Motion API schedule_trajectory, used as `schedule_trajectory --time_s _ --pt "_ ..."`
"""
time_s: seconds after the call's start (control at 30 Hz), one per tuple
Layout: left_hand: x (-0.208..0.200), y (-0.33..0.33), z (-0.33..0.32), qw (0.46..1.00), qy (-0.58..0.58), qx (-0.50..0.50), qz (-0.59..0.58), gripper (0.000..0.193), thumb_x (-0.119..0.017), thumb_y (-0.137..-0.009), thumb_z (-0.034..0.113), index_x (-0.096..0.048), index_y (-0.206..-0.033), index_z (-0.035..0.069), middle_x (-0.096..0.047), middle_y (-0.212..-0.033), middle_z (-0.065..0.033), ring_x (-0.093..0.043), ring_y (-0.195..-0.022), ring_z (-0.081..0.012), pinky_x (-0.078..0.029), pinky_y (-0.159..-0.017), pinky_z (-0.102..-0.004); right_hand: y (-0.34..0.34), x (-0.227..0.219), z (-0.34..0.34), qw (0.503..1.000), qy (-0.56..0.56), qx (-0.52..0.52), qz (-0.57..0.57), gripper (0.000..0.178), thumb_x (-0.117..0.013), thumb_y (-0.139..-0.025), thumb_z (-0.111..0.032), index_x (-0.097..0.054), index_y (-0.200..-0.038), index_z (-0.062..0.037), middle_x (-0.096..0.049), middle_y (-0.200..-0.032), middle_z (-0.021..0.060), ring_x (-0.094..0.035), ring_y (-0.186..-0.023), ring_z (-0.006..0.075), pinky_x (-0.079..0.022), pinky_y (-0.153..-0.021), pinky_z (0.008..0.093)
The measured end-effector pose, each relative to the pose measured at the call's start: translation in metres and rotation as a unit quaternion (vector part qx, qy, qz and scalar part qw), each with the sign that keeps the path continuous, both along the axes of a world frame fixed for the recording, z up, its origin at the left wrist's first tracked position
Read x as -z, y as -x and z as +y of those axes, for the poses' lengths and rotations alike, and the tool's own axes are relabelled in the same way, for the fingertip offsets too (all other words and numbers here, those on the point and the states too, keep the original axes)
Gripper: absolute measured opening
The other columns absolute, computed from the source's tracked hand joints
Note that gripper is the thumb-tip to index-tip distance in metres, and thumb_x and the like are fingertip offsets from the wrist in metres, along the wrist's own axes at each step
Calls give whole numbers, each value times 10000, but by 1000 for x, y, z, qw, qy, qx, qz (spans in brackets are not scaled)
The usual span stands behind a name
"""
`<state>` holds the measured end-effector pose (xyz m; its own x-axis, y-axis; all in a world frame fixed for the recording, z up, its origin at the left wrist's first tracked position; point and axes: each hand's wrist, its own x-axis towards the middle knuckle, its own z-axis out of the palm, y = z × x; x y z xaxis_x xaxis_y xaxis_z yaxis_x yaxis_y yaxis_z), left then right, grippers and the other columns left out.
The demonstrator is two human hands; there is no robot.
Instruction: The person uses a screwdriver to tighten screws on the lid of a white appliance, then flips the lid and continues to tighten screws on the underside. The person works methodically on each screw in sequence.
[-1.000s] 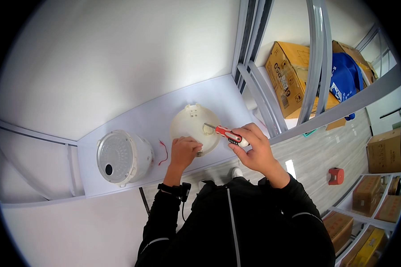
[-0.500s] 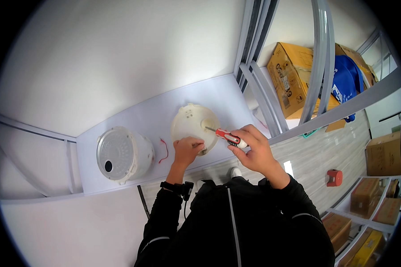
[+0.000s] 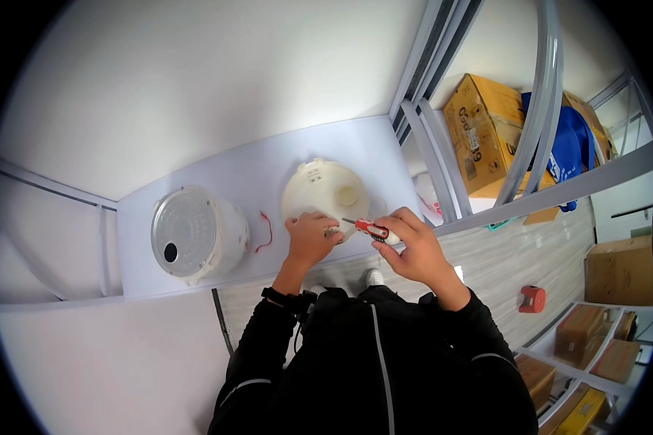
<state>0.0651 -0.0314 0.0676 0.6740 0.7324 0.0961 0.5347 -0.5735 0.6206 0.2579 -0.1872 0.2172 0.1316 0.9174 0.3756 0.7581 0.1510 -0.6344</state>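
Cream plastic cooker base point(image 3: 325, 194) lies on the bench point(image 3: 232, 181) — left hand point(image 3: 310, 239) presses flat on it, right hand point(image 3: 412, 250) grips a red-handled screwdriver point(image 3: 370, 230) against it.

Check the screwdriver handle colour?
Red with black and white parts, on the screwdriver held in the right hand; head view shows it best.

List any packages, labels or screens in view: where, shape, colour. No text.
Large cardboard box: upper right behind the grey frame, tan, dark print on its side.
Cardboard box: far right, brown, rectangular.
Smaller cardboard boxes: lower right on a shelf, brown.
Blue bag: beside the large box, folded.
No screens visible.
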Motion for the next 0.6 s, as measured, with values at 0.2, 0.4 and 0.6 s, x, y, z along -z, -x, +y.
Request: schedule_trajectory --time_s 0.2,0.4,0.6 --pt "4 -4 -7 1000 -1 -4 3 193 -851 -802 357 -851 -950 233 -767 -972 31 -666 -1046 -210 -321 -984 -510 1 8 2 1000 17 -3 -2 339 -842 -864 -139 -709 -1168 -73 -653 -988 105 -664 -789 335 -540 -676 402" --pt "5 -7 -11 1000 -28 -3 -7 181 -836 -825 347 -860 -944 212 -783 -954 18 -675 -1022 -221 -330 -1030 -544 0 10 6 1000 28 1 3 354 -846 -860 -139 -704 -1176 -69 -647 -979 114 -660 -782 343 -535 -671 408" --pt "4 -8 -14 1000 -27 -9 -4 196 -831 -831 357 -864 -944 200 -792 -952 3 -683 -1003 -227 -338 -1034 -537 1 11 7 1000 31 3 3 362 -850 -856 -137 -701 -1178 -64 -646 -979 115 -657 -761 342 -533 -665 410"
